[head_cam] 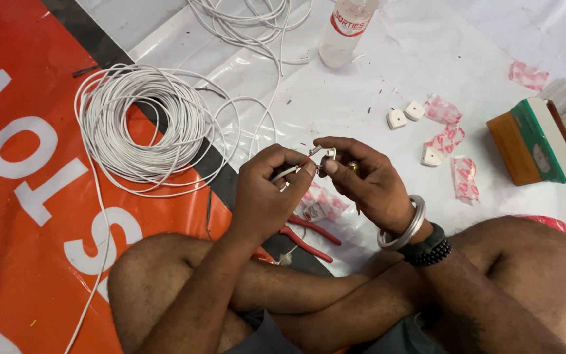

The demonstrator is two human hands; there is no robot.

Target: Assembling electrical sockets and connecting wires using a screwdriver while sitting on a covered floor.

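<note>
**A:** White insulated wire (pixel 287 172), thin and round, is what both hands are on. Left hand (pixel 264 196) has it pinched between thumb and fingers, clenched tight, right in front of the crossed legs. The bared reddish end pokes up toward the other hand.

**B:** Yep, and the right hand (pixel 369 182) is closed on a small white plastic plug piece (pixel 327 154), held at the fingertips so it touches the wire's end. There's something small and yellowish-green tucked in that hand too, can't tell what it is. Silver bangle and a black beaded band on that wrist.

**A:** Where does the wire run? Looks like it trails back to the big coil of white cable (pixel 142 124) lying half on the orange banner (pixel 27 229), half on the clear plastic sheet (pixel 375 78). Can't trace it for sure.

**B:** Same. Under the hands: red-handled pliers (pixel 309 236) on the floor, just beside a crumpled pink-and-white wrapper (pixel 322 203).

**A:** More of those wrappers off to the right, with three small white plug parts (pixel 414 110) among them. Green, white and orange box (pixel 535 141) further right, clear plastic bottle (pixel 347 29) up top near a second loose bundle of cable.
</note>
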